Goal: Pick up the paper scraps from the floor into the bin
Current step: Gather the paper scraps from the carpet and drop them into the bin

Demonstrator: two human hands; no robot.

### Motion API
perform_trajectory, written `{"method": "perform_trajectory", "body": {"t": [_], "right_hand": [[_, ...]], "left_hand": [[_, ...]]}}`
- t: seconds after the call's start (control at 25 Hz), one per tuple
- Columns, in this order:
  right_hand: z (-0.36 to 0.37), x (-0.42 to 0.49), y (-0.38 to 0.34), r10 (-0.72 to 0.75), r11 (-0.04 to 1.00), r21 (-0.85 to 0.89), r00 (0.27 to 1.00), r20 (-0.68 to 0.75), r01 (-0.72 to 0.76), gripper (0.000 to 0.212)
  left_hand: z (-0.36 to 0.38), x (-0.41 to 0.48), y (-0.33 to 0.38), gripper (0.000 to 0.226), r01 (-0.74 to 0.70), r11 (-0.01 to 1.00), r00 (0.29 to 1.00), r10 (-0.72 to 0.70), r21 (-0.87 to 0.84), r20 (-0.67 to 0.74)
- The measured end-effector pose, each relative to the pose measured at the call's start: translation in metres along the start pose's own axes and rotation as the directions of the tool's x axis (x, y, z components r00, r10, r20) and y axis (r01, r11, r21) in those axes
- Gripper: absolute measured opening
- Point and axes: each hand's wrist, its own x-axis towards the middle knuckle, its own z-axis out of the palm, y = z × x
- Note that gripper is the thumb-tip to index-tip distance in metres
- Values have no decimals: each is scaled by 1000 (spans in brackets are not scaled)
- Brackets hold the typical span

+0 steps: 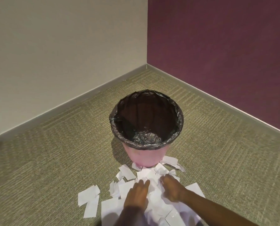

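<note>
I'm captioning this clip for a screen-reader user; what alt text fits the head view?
Two bare hands, left hand and right hand, press down on a pile of white paper scraps on green carpet, just in front of a pink bin lined with a black bag, set in a room corner.

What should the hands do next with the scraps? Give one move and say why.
Probably close both hands together around the heap and scoop it up: the left hand and right hand rest on the paper scraps, and the bin just beyond looks empty.

Bin (146, 154) mouth gapes unobstructed (black liner only); bare carpet (54, 152) lies open on both flanks.
</note>
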Motion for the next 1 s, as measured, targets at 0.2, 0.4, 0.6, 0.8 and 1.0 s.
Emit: {"method": "perform_trajectory", "body": {"t": [0.2,0.4,0.6,0.8,1.0], "right_hand": [[-27,-12,-1,78,978,197,995,-62,-65,29],[-61,-33,-10,-9,1000,-24,985,-171,4,36],[-113,-81,-38,-208,951,-266,964,-166,160,37],[-170,-116,-66,-287,941,-244,935,-207,235,35],[-172,-120,-81,-289,939,-260,924,-249,224,31]], "left_hand": [[4,2,-18,72,256,938,963,-227,-235,142],[-8,11,-20,51,323,811,946,-286,-487,151],[-49,3,-8,52,333,808,943,-290,-485,164],[-84,7,1,58,327,845,945,-298,-423,135],[-89,13,1,52,351,873,936,-321,-340,143]]}}
